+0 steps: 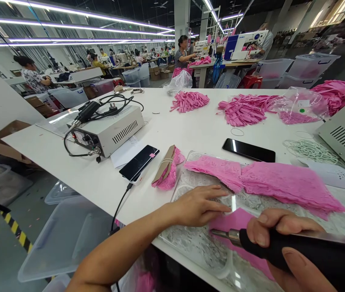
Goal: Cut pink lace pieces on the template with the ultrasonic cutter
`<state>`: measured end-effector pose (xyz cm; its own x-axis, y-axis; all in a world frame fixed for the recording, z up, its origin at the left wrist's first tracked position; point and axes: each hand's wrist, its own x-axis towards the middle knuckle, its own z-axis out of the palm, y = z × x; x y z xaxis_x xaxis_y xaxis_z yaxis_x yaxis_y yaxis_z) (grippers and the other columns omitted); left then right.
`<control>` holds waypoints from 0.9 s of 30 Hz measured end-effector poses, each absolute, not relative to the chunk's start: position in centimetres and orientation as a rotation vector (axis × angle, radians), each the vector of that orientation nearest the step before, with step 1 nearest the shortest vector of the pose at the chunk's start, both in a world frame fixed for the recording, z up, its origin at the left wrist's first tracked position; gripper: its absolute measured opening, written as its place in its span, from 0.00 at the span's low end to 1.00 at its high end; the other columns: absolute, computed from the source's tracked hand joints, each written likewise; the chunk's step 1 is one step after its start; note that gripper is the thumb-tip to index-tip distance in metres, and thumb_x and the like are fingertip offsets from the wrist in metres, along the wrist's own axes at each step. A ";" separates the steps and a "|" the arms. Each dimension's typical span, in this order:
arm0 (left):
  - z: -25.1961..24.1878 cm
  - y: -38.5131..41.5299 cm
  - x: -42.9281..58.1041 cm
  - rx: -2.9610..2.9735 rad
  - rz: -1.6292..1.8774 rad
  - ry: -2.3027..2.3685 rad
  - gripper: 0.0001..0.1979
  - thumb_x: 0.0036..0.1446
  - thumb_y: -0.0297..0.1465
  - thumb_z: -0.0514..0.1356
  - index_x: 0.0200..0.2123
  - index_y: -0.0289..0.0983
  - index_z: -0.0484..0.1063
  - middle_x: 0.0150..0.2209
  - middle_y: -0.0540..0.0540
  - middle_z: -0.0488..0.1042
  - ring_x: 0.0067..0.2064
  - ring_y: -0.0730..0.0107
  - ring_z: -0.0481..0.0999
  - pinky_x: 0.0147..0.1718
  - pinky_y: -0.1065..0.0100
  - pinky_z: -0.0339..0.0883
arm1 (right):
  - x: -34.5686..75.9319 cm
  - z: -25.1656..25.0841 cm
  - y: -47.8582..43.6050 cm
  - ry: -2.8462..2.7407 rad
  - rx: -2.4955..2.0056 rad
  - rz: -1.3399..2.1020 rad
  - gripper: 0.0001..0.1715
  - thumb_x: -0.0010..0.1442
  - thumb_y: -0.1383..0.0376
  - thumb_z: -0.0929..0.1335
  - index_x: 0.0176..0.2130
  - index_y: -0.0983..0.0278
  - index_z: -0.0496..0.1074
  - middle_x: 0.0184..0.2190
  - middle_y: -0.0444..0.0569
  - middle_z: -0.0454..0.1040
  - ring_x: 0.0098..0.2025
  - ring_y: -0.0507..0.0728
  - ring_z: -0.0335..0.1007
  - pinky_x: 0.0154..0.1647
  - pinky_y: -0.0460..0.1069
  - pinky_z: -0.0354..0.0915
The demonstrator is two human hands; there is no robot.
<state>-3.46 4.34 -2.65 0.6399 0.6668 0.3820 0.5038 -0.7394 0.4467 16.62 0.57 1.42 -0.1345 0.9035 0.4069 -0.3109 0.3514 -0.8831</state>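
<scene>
On my feed, right hand (295, 223) grips a black pen tool (321, 253), lower right, tip at the pink cloth (231, 220), lower centre-right. Left hand (195, 207) loosely spread, fingers at cloth edge. I'd call it the tool-on-cloth step; next move needs cloth kept flat, tip steady.

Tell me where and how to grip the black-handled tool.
Best, I'd judge, by its thick black handle, coming from the person's right, where the right hand holds it. The handle is long and rounded, while the slim metal tip points left over the pink fabric, close to the left hand, so that end is better avoided.
</scene>
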 end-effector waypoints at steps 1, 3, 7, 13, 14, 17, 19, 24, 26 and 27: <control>-2.4 4.1 -3.6 2.538 0.803 0.976 0.11 0.65 0.28 0.56 0.45 0.35 0.77 0.55 0.39 0.72 0.58 0.62 0.70 0.58 0.63 0.63 | 16.7 1.5 0.7 -1.276 -0.615 1.173 0.08 0.57 0.59 0.71 0.35 0.57 0.69 0.32 0.45 0.64 0.25 0.53 0.66 0.27 0.53 0.74; -1.8 3.4 -4.0 2.491 0.848 1.061 0.12 0.65 0.27 0.54 0.44 0.33 0.76 0.48 0.38 0.75 0.50 0.65 0.75 0.50 0.65 0.69 | 16.8 1.6 1.0 -1.209 -0.636 1.183 0.09 0.56 0.59 0.72 0.34 0.58 0.69 0.32 0.45 0.64 0.25 0.53 0.65 0.26 0.53 0.74; -1.0 1.0 -4.8 2.470 0.875 1.085 0.10 0.61 0.26 0.54 0.38 0.34 0.77 0.34 0.42 0.75 0.36 0.67 0.74 0.36 0.68 0.70 | 17.1 1.8 1.4 -1.112 -0.684 1.138 0.10 0.54 0.60 0.73 0.33 0.59 0.69 0.31 0.45 0.66 0.26 0.52 0.65 0.29 0.52 0.75; -1.3 -1.2 -5.6 2.625 0.820 1.051 0.12 0.61 0.26 0.53 0.43 0.36 0.74 0.33 0.43 0.72 0.32 0.68 0.68 0.33 0.65 0.64 | 16.4 1.9 1.7 -1.141 -0.636 1.153 0.09 0.55 0.61 0.73 0.36 0.57 0.71 0.32 0.44 0.67 0.26 0.52 0.66 0.29 0.51 0.74; -1.3 -1.3 -5.6 2.643 0.793 1.055 0.12 0.61 0.26 0.53 0.44 0.36 0.73 0.34 0.43 0.72 0.33 0.67 0.68 0.34 0.65 0.63 | 16.3 1.9 1.7 -1.150 -0.627 1.146 0.09 0.55 0.61 0.73 0.36 0.57 0.71 0.31 0.44 0.67 0.26 0.52 0.66 0.29 0.51 0.74; -1.4 -1.3 -5.6 2.684 0.715 1.068 0.12 0.61 0.28 0.54 0.46 0.38 0.72 0.35 0.44 0.71 0.34 0.66 0.68 0.35 0.64 0.62 | 16.1 1.9 1.6 -1.175 -0.609 1.125 0.08 0.57 0.60 0.72 0.36 0.57 0.70 0.31 0.44 0.66 0.25 0.52 0.66 0.28 0.51 0.74; -1.4 -1.4 -5.6 2.694 0.676 1.079 0.12 0.61 0.28 0.54 0.47 0.38 0.71 0.36 0.44 0.71 0.35 0.66 0.68 0.35 0.64 0.62 | 16.1 1.8 1.5 -1.194 -0.600 1.120 0.08 0.57 0.59 0.72 0.37 0.57 0.71 0.31 0.44 0.67 0.26 0.52 0.66 0.28 0.51 0.74; -1.5 -1.5 -5.6 2.698 0.651 1.092 0.12 0.61 0.30 0.54 0.47 0.38 0.71 0.36 0.44 0.71 0.35 0.66 0.68 0.36 0.64 0.62 | 16.4 1.7 1.6 -1.235 -0.612 1.112 0.08 0.58 0.60 0.72 0.37 0.58 0.70 0.31 0.45 0.67 0.26 0.53 0.67 0.31 0.53 0.73; -1.5 -1.4 -5.6 2.706 0.631 1.094 0.12 0.62 0.30 0.54 0.47 0.38 0.71 0.36 0.44 0.71 0.35 0.66 0.68 0.36 0.64 0.63 | 16.4 1.6 1.6 -1.240 -0.609 1.113 0.08 0.59 0.60 0.71 0.37 0.58 0.69 0.31 0.45 0.67 0.26 0.53 0.67 0.30 0.53 0.73; -1.5 -1.4 -5.6 2.708 0.620 1.094 0.12 0.62 0.30 0.54 0.47 0.38 0.70 0.36 0.44 0.71 0.35 0.66 0.68 0.36 0.64 0.63 | 16.4 1.6 1.6 -1.246 -0.607 1.115 0.08 0.59 0.60 0.71 0.37 0.58 0.69 0.32 0.45 0.67 0.26 0.53 0.67 0.30 0.53 0.73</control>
<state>-5.58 -1.43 -1.52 0.6474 0.6930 0.3174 0.6283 -0.7209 0.2924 16.35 1.61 1.57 -0.0655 0.9018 0.4272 -0.3247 0.3856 -0.8637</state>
